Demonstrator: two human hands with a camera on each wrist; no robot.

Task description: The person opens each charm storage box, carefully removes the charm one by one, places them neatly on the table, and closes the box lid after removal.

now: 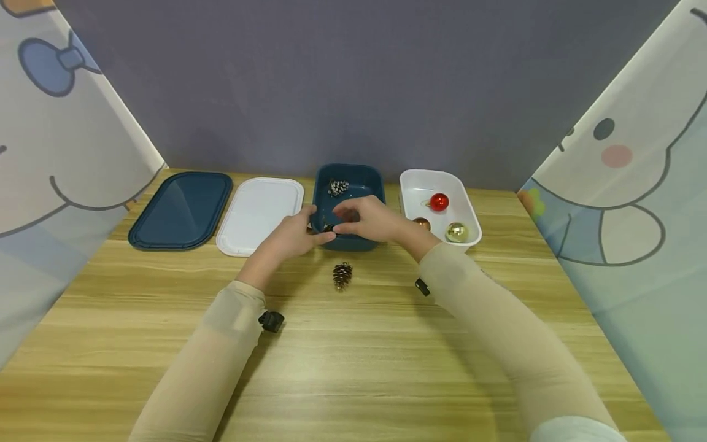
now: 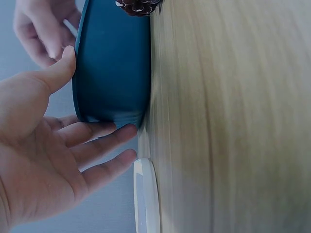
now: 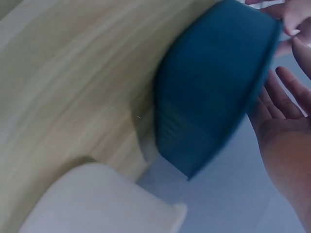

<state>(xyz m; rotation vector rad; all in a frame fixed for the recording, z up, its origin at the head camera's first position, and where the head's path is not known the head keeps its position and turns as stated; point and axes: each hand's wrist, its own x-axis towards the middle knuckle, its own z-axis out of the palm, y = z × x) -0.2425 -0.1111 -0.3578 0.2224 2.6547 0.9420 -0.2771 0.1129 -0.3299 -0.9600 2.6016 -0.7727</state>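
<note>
A dark blue box stands at the back middle of the table, with a white-flecked pine cone inside. My left hand is at its front-left corner, thumb touching the rim and fairly straight fingers against the outer wall. My right hand reaches over the box, with a gap between thumb and index finger. Close to both thumbs, a small dark thing shows in part; its kind is hidden. Another pine cone lies on the table in front of the box.
To the right stands a white box with a red bauble, a gold bauble and a partly hidden copper bauble. A white lid and a dark blue lid lie to the left. A grey panel rises behind.
</note>
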